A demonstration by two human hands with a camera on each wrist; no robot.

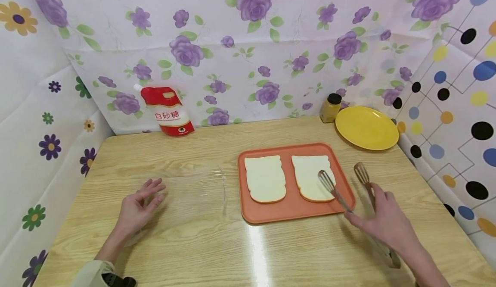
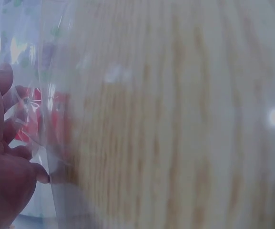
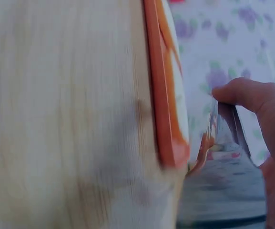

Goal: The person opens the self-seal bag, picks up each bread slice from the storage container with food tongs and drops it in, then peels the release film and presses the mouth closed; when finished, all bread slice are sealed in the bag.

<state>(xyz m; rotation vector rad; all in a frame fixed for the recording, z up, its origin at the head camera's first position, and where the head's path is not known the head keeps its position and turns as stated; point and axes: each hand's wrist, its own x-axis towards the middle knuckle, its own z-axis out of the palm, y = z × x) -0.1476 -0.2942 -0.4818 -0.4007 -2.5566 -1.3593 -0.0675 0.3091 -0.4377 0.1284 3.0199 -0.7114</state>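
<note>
Metal tongs (image 1: 342, 200) are held in the right hand (image 1: 387, 222), gripped between the thumb and the fingers, with their two arms spread well apart. One slotted tip is seen over the lower part of the right bread slice (image 1: 308, 179); whether the bread is touched cannot be told. The other tip is held just beyond the right edge of the orange-red tray (image 1: 286, 213), above the wooden table (image 1: 186, 257). The joined end of the tongs is directed back toward the person, near the right wrist. The left bread slice (image 1: 265, 179) is laid beside the other one, with a strip of bare tray left between them.

The left hand (image 1: 135, 207) is held at the left edge of a clear plastic item (image 1: 199, 188), its fingers slightly bent and set apart from one another. In the left wrist view the plastic is seen close to the fingertips, but whether it is touched cannot be made out. A black strap (image 1: 112, 279) is worn at the cuff of a pale sleeve (image 1: 90, 274).

At the back, a red and white pouch (image 1: 166, 111) is leaned against the floral cloth (image 1: 240, 69). A black-lidded jar (image 1: 330, 108) is placed just beside a yellow plate (image 1: 367, 128).
</note>
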